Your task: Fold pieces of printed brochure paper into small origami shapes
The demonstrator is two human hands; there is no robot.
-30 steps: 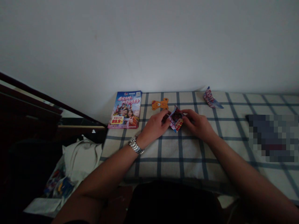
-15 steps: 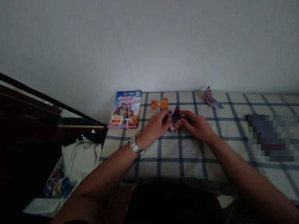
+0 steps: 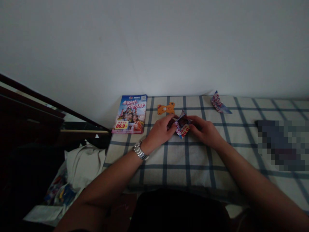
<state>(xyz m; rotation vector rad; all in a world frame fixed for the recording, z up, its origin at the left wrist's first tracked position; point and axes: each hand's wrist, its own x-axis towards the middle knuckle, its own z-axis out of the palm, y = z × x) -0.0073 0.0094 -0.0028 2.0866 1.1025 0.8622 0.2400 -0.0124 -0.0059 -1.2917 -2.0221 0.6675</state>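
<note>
Both hands meet over a checked tablecloth (image 3: 188, 161). Between them is a small folded piece of colourful printed paper (image 3: 182, 126), part red, blue and white. My left hand (image 3: 160, 131), with a metal watch at the wrist, pinches its left side with closed fingers. My right hand (image 3: 205, 130) grips its right side, fingers curled. The paper stands slightly raised off the cloth.
A colourful flyer (image 3: 130, 113) lies at the table's back left corner. An orange bear-shaped cutout (image 3: 165, 108) sits just beyond my left hand. Another folded printed paper (image 3: 218, 103) lies at the back right. A blurred dark patch (image 3: 282, 145) is at the right. Cloth and bags (image 3: 77, 167) lie left of the table.
The folded paper has been turned and pressed slightly between the fingers. Both hands stay in nearly the same place.
</note>
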